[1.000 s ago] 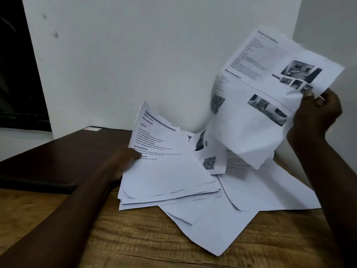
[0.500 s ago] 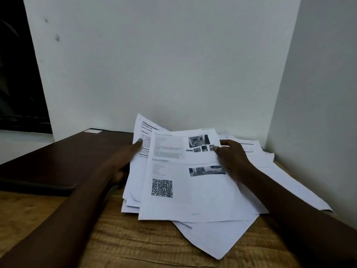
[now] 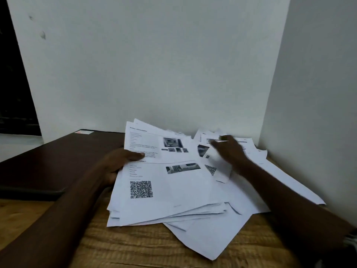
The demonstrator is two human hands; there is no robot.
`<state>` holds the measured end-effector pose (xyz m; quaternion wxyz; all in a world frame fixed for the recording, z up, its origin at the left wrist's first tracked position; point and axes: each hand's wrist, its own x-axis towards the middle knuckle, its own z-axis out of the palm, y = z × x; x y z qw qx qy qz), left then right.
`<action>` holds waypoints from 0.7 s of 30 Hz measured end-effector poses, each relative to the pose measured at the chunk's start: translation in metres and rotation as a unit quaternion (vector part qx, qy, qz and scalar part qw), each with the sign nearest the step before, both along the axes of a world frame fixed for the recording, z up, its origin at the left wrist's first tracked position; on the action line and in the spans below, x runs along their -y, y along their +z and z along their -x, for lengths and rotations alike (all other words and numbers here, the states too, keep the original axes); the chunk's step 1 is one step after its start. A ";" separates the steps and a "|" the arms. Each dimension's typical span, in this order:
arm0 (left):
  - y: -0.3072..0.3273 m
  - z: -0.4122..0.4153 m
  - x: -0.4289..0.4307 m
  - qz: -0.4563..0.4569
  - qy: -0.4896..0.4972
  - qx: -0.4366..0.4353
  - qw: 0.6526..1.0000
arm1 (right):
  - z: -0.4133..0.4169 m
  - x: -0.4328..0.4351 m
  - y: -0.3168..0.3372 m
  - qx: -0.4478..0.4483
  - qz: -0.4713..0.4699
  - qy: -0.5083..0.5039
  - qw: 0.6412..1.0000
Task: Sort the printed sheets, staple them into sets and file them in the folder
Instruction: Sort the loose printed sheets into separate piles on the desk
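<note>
Now L hand [image 3: 117, 163] grips sheet stack [image 3: 173, 192], R hand [image 3: 229, 151] blurred over loose sheets [image 3: 257, 151].

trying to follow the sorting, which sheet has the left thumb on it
The top sheet of the near stack, showing the whole QR code; the left hand grips its left edge.

bare forearms [image 3: 67, 209], left hand [image 3: 118, 163], right hand [image 3: 229, 151]

white printed sheets [image 3: 173, 192] heaped loosely on table
</note>
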<state>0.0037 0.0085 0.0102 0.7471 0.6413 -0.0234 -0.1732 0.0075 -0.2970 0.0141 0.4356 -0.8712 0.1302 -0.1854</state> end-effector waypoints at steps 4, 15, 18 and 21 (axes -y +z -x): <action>-0.001 0.000 -0.001 -0.029 0.034 -0.003 0.999 | 0.011 0.081 -0.001 -0.111 0.162 -0.137 0.971; -0.001 0.002 0.005 -0.084 0.061 0.029 0.994 | -0.003 0.123 -0.008 -0.248 0.230 -0.131 0.932; -0.002 0.002 0.007 -0.117 0.078 0.041 0.989 | 0.007 0.104 0.003 -0.236 0.225 -0.093 0.941; -0.002 0.003 0.007 -0.120 0.079 0.048 0.989 | 0.015 0.093 0.014 -0.184 0.200 -0.041 0.961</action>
